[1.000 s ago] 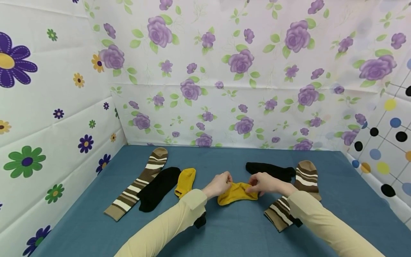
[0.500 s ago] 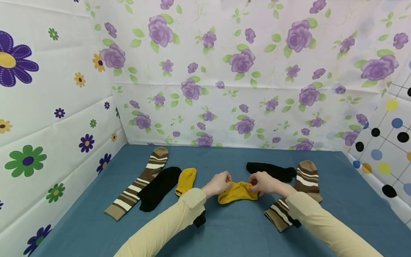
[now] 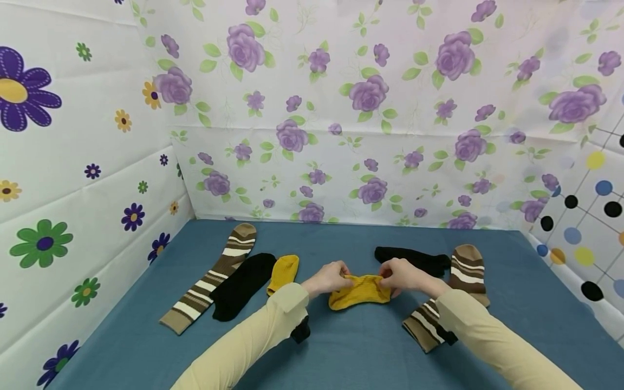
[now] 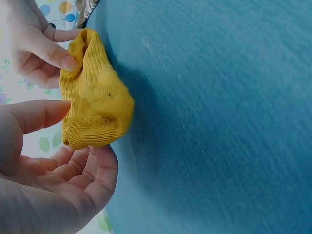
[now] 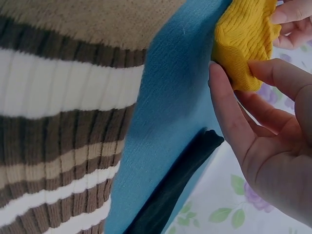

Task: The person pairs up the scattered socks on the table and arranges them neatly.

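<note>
A yellow ribbed sock point(image 3: 362, 291) is held up by both hands near the middle of the table. My left hand point(image 3: 329, 278) pinches its left end between thumb and fingers; the left wrist view shows the thumb on one side of the sock point(image 4: 100, 97) and the fingers under the other. At the opposite end my right hand point(image 3: 403, 275) pinches the sock, with the thumb and fingertips touching it in the right wrist view. A second yellow sock point(image 3: 284, 272) lies left of my left hand, partly hidden by the sleeve.
On the left lie a brown striped sock point(image 3: 214, 276) and a black sock point(image 3: 244, 287). Behind my right hand is another black sock point(image 3: 414, 259), and a second striped sock point(image 3: 467, 273) lies partly under the right sleeve. Patterned cloth walls point(image 3: 365, 135) border the blue table point(image 3: 351, 352).
Both hands stay on the yellow sock. The left hand and the sock's upper edge have shifted very slightly; the other socks lie as before.
</note>
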### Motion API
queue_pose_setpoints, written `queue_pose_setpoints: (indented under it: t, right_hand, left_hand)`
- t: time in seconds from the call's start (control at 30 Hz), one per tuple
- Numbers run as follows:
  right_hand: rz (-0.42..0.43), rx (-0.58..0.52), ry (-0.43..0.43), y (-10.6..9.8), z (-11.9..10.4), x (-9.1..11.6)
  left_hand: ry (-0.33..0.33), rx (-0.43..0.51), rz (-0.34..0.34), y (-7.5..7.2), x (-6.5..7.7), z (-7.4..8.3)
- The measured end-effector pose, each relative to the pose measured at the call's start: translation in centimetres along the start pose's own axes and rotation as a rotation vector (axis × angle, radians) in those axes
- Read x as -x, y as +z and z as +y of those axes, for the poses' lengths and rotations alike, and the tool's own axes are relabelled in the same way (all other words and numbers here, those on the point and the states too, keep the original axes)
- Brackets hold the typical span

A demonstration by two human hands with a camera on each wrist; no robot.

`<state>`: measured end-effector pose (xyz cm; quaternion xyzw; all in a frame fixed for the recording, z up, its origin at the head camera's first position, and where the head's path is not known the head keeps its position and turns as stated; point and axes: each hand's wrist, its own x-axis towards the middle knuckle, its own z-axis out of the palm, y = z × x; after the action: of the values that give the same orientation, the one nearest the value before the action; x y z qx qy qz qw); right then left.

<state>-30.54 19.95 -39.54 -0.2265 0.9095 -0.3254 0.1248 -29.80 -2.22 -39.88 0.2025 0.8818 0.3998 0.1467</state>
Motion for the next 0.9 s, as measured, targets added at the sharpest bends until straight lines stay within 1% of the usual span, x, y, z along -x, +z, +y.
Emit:
queue_pose_setpoints:
  t: [0.1,0.23,0.4,0.57,0.7,0.9]
  right_hand:
    - [-0.008,-0.042,0.007,-0.1,0.1,0.0]
    - [-0.004,-0.071,0.019,-0.1,0.2,0.0]
    - [-0.006,-0.103,0.027,-0.2,-0.2,-0.1]
    - [0.001,-0.138,0.058,-0.2,-0.5,-0.2]
    - [-0.001,-0.164,0.066,-0.4,-0.6,-0.4]
    - [-0.022,-0.18,-0.003,-0.8,-0.7,-0.6]
  left_hand:
    - [-0.022,0.026,-0.013,-0.2,0.0,-0.1]
    - [-0.039,0.047,-0.029,-0.5,0.1,-0.3]
    - [-0.048,0.052,-0.024,-0.7,-0.1,-0.5]
    - [-0.039,0.055,0.018,-1.0,-0.2,-0.5]
    - [-0.032,0.077,0.056,-1.3,-0.3,-0.5]
    - [-0.024,0.11,0.096,-1.5,-0.4,-0.8]
